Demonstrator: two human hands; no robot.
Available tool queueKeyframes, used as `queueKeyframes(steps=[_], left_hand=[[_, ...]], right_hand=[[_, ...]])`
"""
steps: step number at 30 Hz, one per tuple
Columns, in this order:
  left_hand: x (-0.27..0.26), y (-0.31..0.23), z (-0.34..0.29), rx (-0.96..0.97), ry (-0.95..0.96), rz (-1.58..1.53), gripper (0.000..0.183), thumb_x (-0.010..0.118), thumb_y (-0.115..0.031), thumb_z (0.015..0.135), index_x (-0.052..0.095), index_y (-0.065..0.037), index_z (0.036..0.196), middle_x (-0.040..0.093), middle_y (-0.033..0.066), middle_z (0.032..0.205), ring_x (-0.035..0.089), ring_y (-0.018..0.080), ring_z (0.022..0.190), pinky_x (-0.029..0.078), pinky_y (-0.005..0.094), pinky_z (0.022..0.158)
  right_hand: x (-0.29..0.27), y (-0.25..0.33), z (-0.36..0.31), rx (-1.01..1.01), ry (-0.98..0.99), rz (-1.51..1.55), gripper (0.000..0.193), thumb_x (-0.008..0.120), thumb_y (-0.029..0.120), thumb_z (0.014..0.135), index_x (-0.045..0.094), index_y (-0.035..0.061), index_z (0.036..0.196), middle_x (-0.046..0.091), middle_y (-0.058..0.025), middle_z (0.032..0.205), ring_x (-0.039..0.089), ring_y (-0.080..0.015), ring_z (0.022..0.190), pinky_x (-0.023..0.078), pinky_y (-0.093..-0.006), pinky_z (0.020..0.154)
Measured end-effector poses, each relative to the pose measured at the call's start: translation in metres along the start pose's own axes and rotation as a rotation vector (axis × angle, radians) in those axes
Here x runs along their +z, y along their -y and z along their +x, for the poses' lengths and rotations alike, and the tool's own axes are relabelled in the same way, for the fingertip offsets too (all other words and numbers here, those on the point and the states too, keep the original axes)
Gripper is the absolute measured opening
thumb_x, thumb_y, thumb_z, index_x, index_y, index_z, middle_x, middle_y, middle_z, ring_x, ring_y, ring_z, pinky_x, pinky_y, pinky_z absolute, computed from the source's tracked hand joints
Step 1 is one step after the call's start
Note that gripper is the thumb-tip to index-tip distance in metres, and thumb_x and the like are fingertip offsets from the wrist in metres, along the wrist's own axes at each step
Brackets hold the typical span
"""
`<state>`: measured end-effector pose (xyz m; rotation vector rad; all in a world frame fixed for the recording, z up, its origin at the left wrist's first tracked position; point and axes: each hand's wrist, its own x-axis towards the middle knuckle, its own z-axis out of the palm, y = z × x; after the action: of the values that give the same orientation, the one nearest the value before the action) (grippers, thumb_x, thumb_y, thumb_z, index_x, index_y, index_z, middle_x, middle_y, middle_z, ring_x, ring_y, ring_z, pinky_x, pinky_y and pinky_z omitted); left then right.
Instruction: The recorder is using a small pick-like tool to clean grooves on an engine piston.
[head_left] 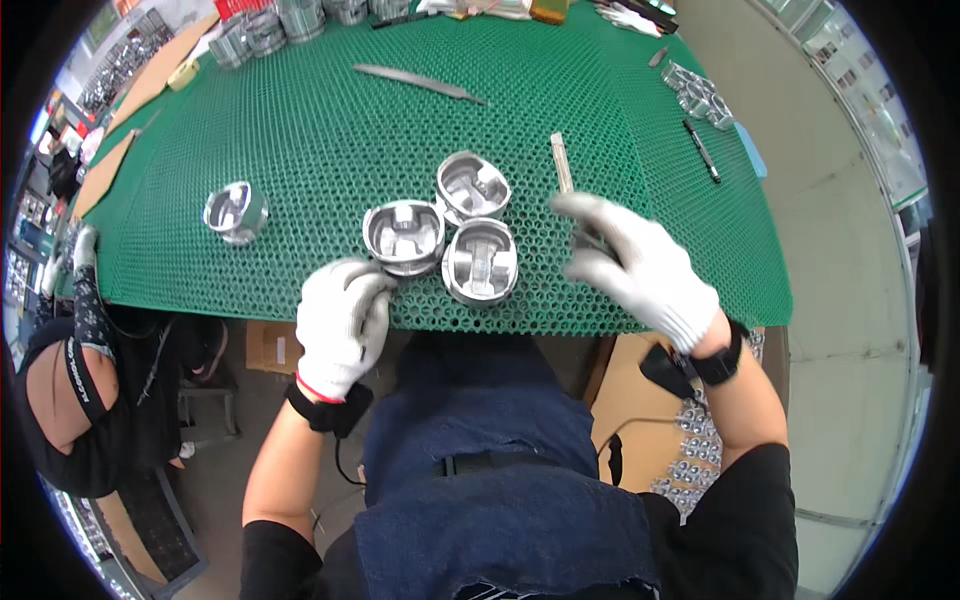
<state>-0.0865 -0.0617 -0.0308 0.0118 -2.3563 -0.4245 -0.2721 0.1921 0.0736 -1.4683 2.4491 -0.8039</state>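
Note:
Three silver metal pistons stand close together near the front edge of the green mat: the left piston (403,235), the back piston (473,187) and the front piston (481,263). My left hand (343,318), in a white glove, is beside the left piston. Its fingers are curled, fingertips close to the piston's lower rim; whatever may be inside them is hidden. My right hand (640,262), also gloved, is held over the mat to the right with thumb and forefinger apart. A narrow pale strip (560,160) lies just beyond its forefinger, its near end partly covered.
Another piston (237,212) stands apart at left. A flat file (420,82) lies farther back. At right are a black pen (702,152) and linked metal parts (697,95). More pistons (265,32) line the back. Another person (75,400) sits at left.

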Motion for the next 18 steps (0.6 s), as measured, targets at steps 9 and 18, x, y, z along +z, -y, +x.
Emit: queueKeyframes(steps=[9,18], left_hand=[[0.008,-0.028,0.035,-0.099,0.241,-0.35,0.029,0.063,-0.004,0.08,0.064,-0.003,0.109,0.067,0.017,0.101,0.064,0.0334,0.096,0.052,0.0403,0.086],[0.027,-0.061,0.063,-0.163,0.438,-0.229,0.036,0.055,-0.026,0.094,0.056,0.001,0.118,0.065,0.0198,0.102,0.062,0.0394,0.097,0.051,0.0448,0.084]], right_hand=[[0.037,-0.017,-0.058,0.556,-0.03,1.335,0.043,0.053,0.013,0.089,0.047,0.0015,0.129,0.055,-0.0035,0.074,0.047,-0.0103,0.055,0.04,-0.0245,0.048],[0.076,-0.044,-0.05,0.373,-0.283,1.929,0.027,0.047,0.008,0.092,0.049,0.0103,0.12,0.05,-0.0034,0.085,0.047,-0.0119,0.067,0.041,-0.026,0.057]])
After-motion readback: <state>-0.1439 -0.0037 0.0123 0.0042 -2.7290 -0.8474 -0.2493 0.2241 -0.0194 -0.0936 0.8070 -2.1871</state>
